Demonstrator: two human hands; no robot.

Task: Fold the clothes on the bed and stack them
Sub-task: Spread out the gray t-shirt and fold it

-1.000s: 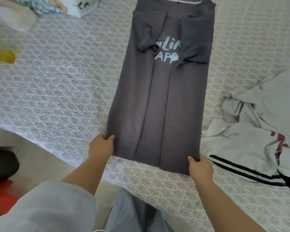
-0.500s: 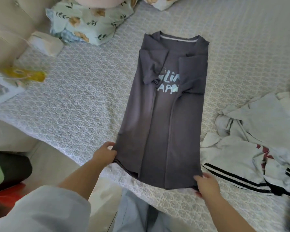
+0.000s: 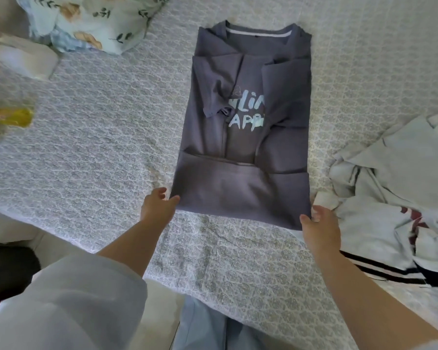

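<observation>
We saw the person's left arm in a loose, pale grey-white sleeve (image 3: 68,299) pushed above the forearm. Light blue trousers (image 3: 213,324) showed below; both hands were bare.

- The grey T-shirt (image 3: 245,157) is soft, matt knit cloth; its pale lettering (image 3: 248,114) looks like a flat print, slightly cracked.
- The bed cover (image 3: 106,137) is matt woven cloth with a raised, lace-like pattern that gives it a rough, textured look.
- The white garments (image 3: 395,188) are thin, matt cloth, creased, with black woven stripes.
- The floral pillow (image 3: 86,24) is smooth printed cotton-like cloth.
- The sleeve (image 3: 61,306) is light, smooth, matt fabric.
</observation>
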